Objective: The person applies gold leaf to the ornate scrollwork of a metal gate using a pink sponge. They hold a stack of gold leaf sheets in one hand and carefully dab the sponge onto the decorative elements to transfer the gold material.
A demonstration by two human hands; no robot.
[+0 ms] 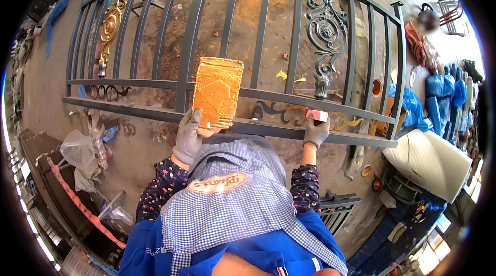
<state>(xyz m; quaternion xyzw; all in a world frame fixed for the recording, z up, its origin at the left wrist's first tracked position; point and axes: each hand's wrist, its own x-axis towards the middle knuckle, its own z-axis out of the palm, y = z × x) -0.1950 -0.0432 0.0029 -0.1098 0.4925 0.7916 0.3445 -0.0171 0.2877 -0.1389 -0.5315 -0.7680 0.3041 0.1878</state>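
Note:
My left hand (188,135), in a grey glove, is closed on the lower edge of a flat rectangular palette (218,90) coated in thick gold-orange paint. My gloved right hand (315,132) grips a small pink-and-white block (316,115), perhaps a sponge, at the lower rails. Before me is a dark grey metal railing (194,33). Its left cast ornament (110,28) is gold; the right cast ornament (326,32) is dark with a greenish sheen. Between the bottom rails, a scroll (343,121) beside my right hand shows gold, and the scroll (111,91) at far left is mostly dark.
Under the railing lies a paint-stained concrete floor (248,12). To the right are blue-wrapped bundles (439,87) and a white foam roll (429,162). Plastic sheeting (80,149) sits at the left. A small dark railing piece (338,211) lies behind my right arm.

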